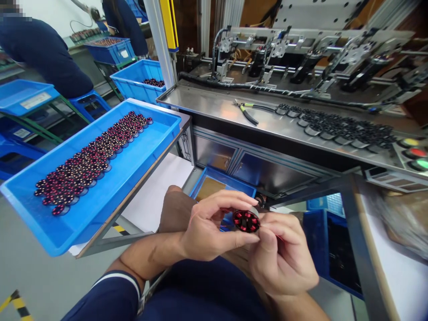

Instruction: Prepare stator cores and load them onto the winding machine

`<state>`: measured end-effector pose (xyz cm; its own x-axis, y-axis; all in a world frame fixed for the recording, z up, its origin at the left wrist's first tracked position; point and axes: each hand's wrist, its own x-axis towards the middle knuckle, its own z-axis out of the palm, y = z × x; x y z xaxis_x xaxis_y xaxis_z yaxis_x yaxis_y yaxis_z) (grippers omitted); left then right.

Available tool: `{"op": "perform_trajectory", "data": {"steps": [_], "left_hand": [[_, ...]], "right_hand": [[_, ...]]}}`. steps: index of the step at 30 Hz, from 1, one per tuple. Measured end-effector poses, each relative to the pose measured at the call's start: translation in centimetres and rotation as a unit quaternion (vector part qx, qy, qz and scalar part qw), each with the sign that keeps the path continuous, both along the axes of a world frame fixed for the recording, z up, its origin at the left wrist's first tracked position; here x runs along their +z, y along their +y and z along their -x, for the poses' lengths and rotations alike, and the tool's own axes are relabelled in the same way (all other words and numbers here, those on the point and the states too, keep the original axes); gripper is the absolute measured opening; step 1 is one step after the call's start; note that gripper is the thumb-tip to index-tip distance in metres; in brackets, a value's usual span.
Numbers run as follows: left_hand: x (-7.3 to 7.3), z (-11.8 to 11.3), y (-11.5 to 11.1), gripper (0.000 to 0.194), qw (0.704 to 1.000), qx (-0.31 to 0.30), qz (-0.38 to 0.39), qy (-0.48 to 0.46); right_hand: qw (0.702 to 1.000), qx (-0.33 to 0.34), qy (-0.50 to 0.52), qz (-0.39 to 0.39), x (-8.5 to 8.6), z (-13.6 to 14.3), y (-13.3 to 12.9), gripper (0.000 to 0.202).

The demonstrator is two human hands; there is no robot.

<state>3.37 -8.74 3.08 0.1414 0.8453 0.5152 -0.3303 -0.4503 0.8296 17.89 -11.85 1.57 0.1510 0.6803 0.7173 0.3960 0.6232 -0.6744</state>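
Over my lap, my left hand (214, 225) holds a motor stator (246, 221) between thumb and fingers. Its open end, with red copper windings round a dark core, faces me, and a grey rim shows at the top. My right hand (284, 249) is closed in a pinch at the stator's right edge. Whatever sits between those right fingertips is too small to make out. To the left, a blue tray (143, 151) carries rows of wound stators (90, 156) with similar red coils.
A machine bench (214, 104) spans the front, bearing green-handled cutters (247, 113) and rows of black-and-grey stators (344, 125). Coloured buttons (417, 153) are at its right end. Blue bins (137, 76) stand behind the tray. A co-worker (43, 53) sits at back left.
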Motion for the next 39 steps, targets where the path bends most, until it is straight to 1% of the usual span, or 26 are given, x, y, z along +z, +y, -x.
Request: {"op": "perform_trajectory", "data": {"steps": [3, 5, 7, 9, 11, 13, 15, 19, 21, 24, 25, 27, 28, 30, 31, 32, 34, 36, 37, 38, 39], "left_hand": [[-0.2, 0.4, 0.1, 0.065, 0.994, -0.062, 0.089, -0.01], [-0.3, 0.8, 0.3, 0.071, 0.98, -0.13, 0.153, 0.018], [-0.4, 1.3, 0.6, 0.062, 0.959, -0.209, 0.188, 0.035], [-0.7, 1.5, 0.9, 0.048, 0.937, -0.283, 0.203, 0.013], [-1.2, 1.5, 1.1, 0.039, 0.922, -0.319, 0.215, -0.032], [-1.7, 1.4, 1.1, 0.034, 0.915, -0.329, 0.223, -0.066], [-2.0, 1.4, 1.2, 0.033, 0.914, -0.329, 0.224, -0.081], [-1.9, 1.6, 1.4, 0.043, 0.915, -0.338, 0.199, -0.097], [-1.6, 1.8, 1.5, 0.038, 0.926, -0.317, 0.178, -0.105], [-0.9, 1.9, 1.6, 0.019, 0.955, -0.249, 0.131, -0.097], [-0.7, 1.9, 1.5, 0.016, 0.961, -0.232, 0.116, -0.098], [-0.4, 1.8, 1.4, 0.024, 0.963, -0.217, 0.107, -0.12], [-0.4, 1.7, 1.4, 0.029, 0.959, -0.216, 0.119, -0.137], [-0.5, 1.6, 1.3, 0.043, 0.949, -0.211, 0.172, -0.16], [-0.7, 1.5, 1.3, 0.049, 0.942, -0.212, 0.207, -0.158], [-0.9, 1.5, 1.3, 0.052, 0.932, -0.227, 0.242, -0.144], [-1.3, 1.4, 1.4, 0.05, 0.904, -0.294, 0.292, -0.102], [-1.6, 1.3, 1.4, 0.045, 0.877, -0.36, 0.309, -0.075], [-1.6, 1.2, 1.4, 0.043, 0.872, -0.371, 0.309, -0.075], [-1.6, 1.2, 1.3, 0.041, 0.877, -0.363, 0.305, -0.078], [-1.5, 1.1, 1.2, 0.039, 0.887, -0.341, 0.298, -0.083]], "right_hand": [[1.0, 0.013, 0.008, -0.004, -0.1, 0.2, 0.6, 0.014], [1.0, 0.015, 0.004, -0.018, -0.1, 0.0, 0.9, 0.018], [1.0, 0.015, -0.005, -0.027, 0.0, -0.4, 1.2, 0.021], [0.999, 0.019, -0.023, -0.027, 0.2, -0.8, 1.3, 0.022], [0.998, 0.026, -0.048, -0.018, 0.4, -1.1, 1.3, 0.022], [0.997, 0.021, -0.07, -0.006, 0.5, -1.4, 1.2, 0.021], [0.997, 0.01, -0.081, 0.002, 0.6, -1.4, 1.1, 0.019], [0.997, -0.012, -0.069, 0.017, 0.8, -1.3, 1.1, 0.017], [0.998, -0.014, -0.062, 0.029, 0.9, -1.2, 1.2, 0.016], [0.998, 0.011, -0.033, 0.061, 1.2, -1.1, 1.3, 0.014], [0.997, 0.026, -0.023, 0.071, 1.3, -1.1, 1.3, 0.014], [0.996, 0.052, -0.017, 0.074, 1.6, -1.2, 1.4, 0.015], [0.996, 0.062, -0.023, 0.064, 1.7, -1.3, 1.4, 0.016], [0.995, 0.074, -0.057, 0.033, 1.9, -1.7, 1.6, 0.016], [0.994, 0.078, -0.081, 0.017, 2.0, -1.9, 1.6, 0.017], [0.991, 0.08, -0.106, 0.003, 2.1, -2.2, 1.7, 0.017], [0.985, 0.08, -0.153, -0.016, 2.1, -2.9, 1.6, 0.018], [0.98, 0.074, -0.182, -0.024, 2.1, -3.3, 1.5, 0.018], [0.979, 0.069, -0.189, -0.024, 2.1, -3.5, 1.4, 0.018], [0.979, 0.063, -0.193, -0.02, 2.0, -3.5, 1.2, 0.018], [0.981, 0.055, -0.188, -0.012, 1.9, -3.4, 1.1, 0.018]]}}
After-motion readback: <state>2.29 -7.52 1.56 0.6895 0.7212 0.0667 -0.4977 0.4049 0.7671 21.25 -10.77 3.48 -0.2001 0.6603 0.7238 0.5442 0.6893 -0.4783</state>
